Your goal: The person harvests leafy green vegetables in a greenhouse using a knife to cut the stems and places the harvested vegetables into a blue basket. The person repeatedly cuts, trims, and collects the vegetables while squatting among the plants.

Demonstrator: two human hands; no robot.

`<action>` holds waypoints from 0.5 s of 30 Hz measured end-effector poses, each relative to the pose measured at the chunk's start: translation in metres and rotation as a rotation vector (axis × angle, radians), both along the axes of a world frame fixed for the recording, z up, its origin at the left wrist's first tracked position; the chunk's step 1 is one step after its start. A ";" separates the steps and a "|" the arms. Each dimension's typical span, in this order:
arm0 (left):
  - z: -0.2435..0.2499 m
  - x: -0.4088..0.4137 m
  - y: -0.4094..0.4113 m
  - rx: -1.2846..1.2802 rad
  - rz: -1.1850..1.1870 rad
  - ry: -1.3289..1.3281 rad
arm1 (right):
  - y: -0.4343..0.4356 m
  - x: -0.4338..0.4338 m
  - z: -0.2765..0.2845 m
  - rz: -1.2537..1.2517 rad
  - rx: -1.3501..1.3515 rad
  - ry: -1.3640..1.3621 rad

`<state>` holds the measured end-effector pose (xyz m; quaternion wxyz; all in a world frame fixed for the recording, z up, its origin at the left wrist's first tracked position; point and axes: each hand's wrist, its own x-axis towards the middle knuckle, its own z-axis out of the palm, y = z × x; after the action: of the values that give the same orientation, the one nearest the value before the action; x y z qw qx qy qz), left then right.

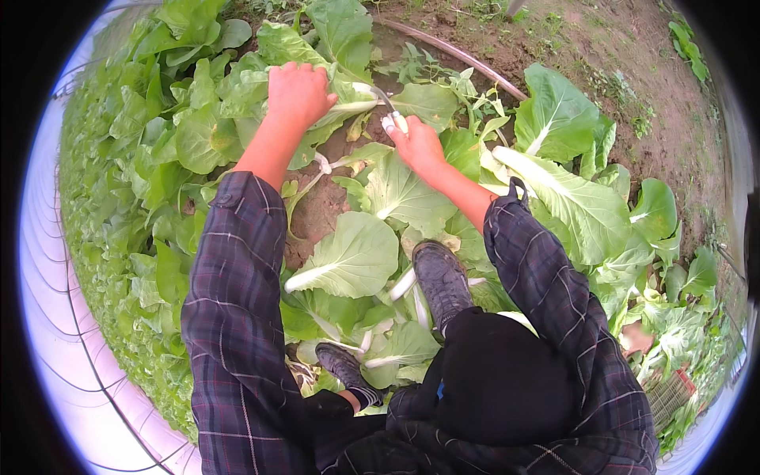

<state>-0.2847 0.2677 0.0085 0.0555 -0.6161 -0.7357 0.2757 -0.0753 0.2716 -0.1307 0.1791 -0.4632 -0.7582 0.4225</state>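
Observation:
My left hand is closed around the leaves of a leafy green cabbage plant at the upper middle. To its right, my right hand grips the pale handle of a curved knife or sickle. The tool's metal blade lies by the white stalk base of the plant, just right of my left hand; its tip is partly hidden by the stalks. Below the hands, a loose leaf with a white midrib rests on other leaves and soil.
Dense rows of leafy plants fill the left side. Loose leaves surround my shoes. A pile of leaves lies on the right, with a plastic crate at lower right. A long pale strip crosses the soil above.

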 end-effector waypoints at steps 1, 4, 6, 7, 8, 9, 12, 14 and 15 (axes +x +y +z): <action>0.004 0.009 -0.006 -0.018 -0.002 0.014 | 0.000 0.003 -0.006 -0.077 -0.049 0.094; 0.000 0.023 -0.023 -0.024 0.002 0.057 | -0.007 0.010 -0.016 -0.076 -0.079 0.162; -0.003 0.018 -0.037 0.007 -0.004 0.039 | -0.012 0.008 -0.011 -0.041 -0.087 0.175; -0.005 0.016 -0.045 0.023 -0.007 0.029 | -0.012 0.007 -0.005 -0.020 -0.086 0.182; -0.009 0.017 -0.052 0.021 -0.014 0.031 | -0.013 0.005 0.001 0.002 -0.085 0.189; -0.009 0.019 -0.057 0.021 -0.024 0.035 | -0.011 0.002 0.005 0.033 -0.072 0.183; -0.009 0.033 -0.066 0.032 -0.020 0.042 | -0.003 -0.008 0.012 0.058 -0.067 0.196; -0.012 0.041 -0.069 0.051 0.006 0.018 | 0.009 -0.018 0.002 -0.013 -0.110 0.242; -0.016 0.041 -0.073 0.070 0.006 -0.013 | 0.016 -0.020 -0.007 -0.059 -0.170 0.229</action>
<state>-0.2436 0.1949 -0.0072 0.0714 -0.6135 -0.7469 0.2461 -0.0954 0.2872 -0.1372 0.2370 -0.4475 -0.6802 0.5300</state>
